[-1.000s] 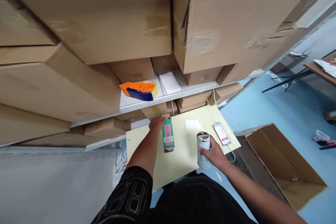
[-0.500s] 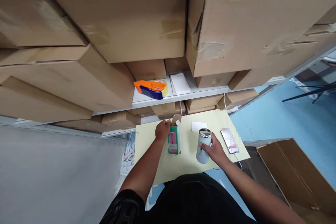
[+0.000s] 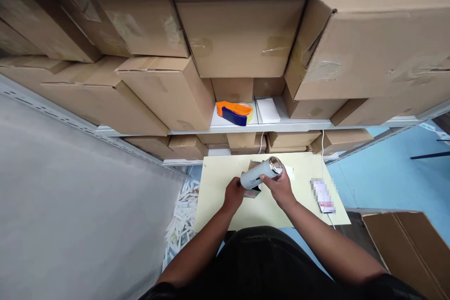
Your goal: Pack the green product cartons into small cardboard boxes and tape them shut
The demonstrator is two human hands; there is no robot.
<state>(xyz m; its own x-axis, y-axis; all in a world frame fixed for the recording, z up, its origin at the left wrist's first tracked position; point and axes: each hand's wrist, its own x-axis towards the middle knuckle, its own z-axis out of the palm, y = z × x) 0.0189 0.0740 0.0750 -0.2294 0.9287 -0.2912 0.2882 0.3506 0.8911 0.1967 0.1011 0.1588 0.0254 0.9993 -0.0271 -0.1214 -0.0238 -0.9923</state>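
Note:
In my right hand (image 3: 282,190) is a pale blue tumbler (image 3: 256,176) with a shiny silver top, fingers closed round it near that end. It lies tilted, silver end up to the right, its lower end over a small green and pink carton (image 3: 251,194). My left hand (image 3: 234,194) is closed at the carton's left side, close to the tumbler's lower end; its fingertips are partly hidden. The tumbler covers much of the carton, whose dark opening shows at the right. I cannot tell whether the tumbler's end is inside it.
A pale yellow table (image 3: 214,187) carries a phone (image 3: 323,197) with a cable at right and a white card (image 3: 290,172) behind. On the shelf above sit an orange and blue tape dispenser (image 3: 234,112), a white box (image 3: 267,110) and several cardboard boxes (image 3: 242,37). An open carton (image 3: 404,243) stands lower right.
The tumbler has moved left and tipped from near upright to slanted over the small carton. The carton has turned in my left hand. My view has shifted left.

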